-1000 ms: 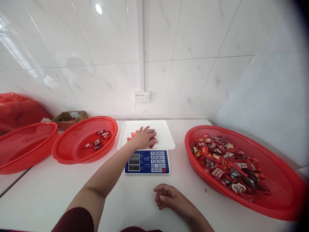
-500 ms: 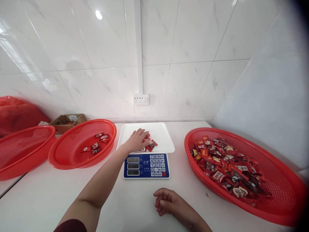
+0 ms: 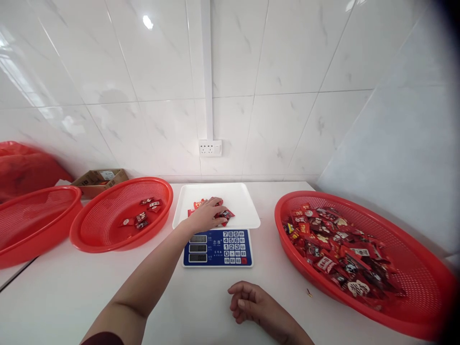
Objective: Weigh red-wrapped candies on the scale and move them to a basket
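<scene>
Two bare hands are in view. The left hand (image 3: 208, 214) lies palm down over a few red-wrapped packets (image 3: 225, 214) on the white tray (image 3: 239, 196) of a digital price scale (image 3: 217, 247); its fingers are spread and slightly bent, and whether they grip any packet cannot be told. The right hand (image 3: 251, 304) is relaxed, loosely curled at the near side, holding nothing visible.

Step in hand, as judged: handling of loose packets on the scale. Any lift from this position would call for the left fingers to close around the packets without scattering them.

Surface: white table (image 3: 179, 306), with a small scrap (image 3: 309, 292) just beside the right basket (image 3: 424, 287), which holds many similar packets. The middle-left basket (image 3: 104, 232) holds a few; the contents of the far-left basket (image 3: 36, 237) are not discernible. Beyond them are a lidless cardboard box (image 3: 98, 181) and a red plastic bag (image 3: 32, 167).

Room: glossy marble-patterned wall tiles (image 3: 158, 62), with a vertical conduit (image 3: 207, 72) running down to a power socket (image 3: 210, 148).
</scene>
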{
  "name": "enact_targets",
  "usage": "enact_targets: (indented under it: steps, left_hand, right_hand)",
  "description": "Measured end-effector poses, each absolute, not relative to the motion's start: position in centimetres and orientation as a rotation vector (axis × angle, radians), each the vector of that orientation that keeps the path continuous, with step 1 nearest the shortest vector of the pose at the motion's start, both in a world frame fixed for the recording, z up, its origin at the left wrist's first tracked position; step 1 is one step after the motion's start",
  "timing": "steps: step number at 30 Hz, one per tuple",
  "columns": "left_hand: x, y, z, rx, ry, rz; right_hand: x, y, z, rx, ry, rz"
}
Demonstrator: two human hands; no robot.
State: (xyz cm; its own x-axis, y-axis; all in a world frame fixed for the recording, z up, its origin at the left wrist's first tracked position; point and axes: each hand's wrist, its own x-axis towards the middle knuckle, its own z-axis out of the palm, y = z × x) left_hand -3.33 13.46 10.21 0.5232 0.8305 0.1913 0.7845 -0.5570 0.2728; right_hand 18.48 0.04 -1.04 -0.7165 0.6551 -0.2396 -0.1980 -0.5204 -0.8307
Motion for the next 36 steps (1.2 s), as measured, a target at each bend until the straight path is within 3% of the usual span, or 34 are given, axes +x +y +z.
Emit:
enact_targets:
  steps: [13,25,31,36]
  left_hand:
    - [-3.2,12.8,10.1,2.53,1.475,0.623]
    - [-7.0,3.9,9.9,2.298,1.658,1.015]
    - [-10.3,2.3,9.0,2.219,2.098,1.112]
    - [-13.2,3.1,9.3,2.139,2.433,0.875]
  right_hand:
    - [18.4,0.0,-1.3,-0.751,-1.121,2.24]
    - [18.7,0.0,-0.6,-0.817,-1.199,2.226]
    - [18.8,-0.2,0.1,-0.83,-1.232,2.218]
    - [18.9,-0.3,-0.1,-0.874,-1.257,2.209]
